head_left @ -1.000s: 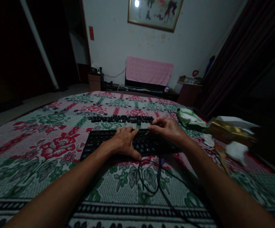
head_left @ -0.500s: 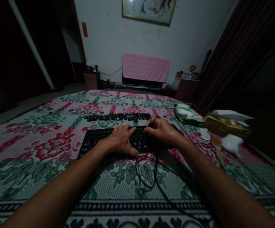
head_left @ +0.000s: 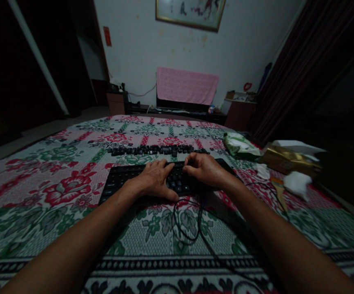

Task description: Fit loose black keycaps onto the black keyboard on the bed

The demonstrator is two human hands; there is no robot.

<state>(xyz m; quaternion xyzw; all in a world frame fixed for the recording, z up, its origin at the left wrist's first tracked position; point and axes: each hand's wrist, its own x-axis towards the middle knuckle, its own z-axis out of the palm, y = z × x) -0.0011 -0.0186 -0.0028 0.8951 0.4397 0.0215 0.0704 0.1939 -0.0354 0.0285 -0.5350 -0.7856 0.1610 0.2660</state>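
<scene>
A black keyboard [head_left: 118, 181] lies on a flowered bedspread [head_left: 66, 188]. My left hand [head_left: 154, 179] rests flat on its middle keys, fingers stretched out, thumb at the near edge. Beside it, my right hand [head_left: 204, 169] sits over the keyboard's right half with fingers curled and pinched at the keys; what they grip is hidden. A row of loose black keycaps [head_left: 152, 150] lies just beyond the keyboard. The keyboard's black cable [head_left: 189, 220] loops on the cover in front of my hands.
At the right edge of the bed lie a green-and-white packet [head_left: 241, 146], a gold box [head_left: 287, 159], a white wad [head_left: 297, 181] and a small brush [head_left: 279, 192]. A pink cloth [head_left: 186, 85] covers furniture at the far wall. Dark curtains hang at the right.
My right hand has drawn back from the keyboard's far edge toward my left hand and curled tighter. The left hand has stayed flat on the keys. The view shifted slightly.
</scene>
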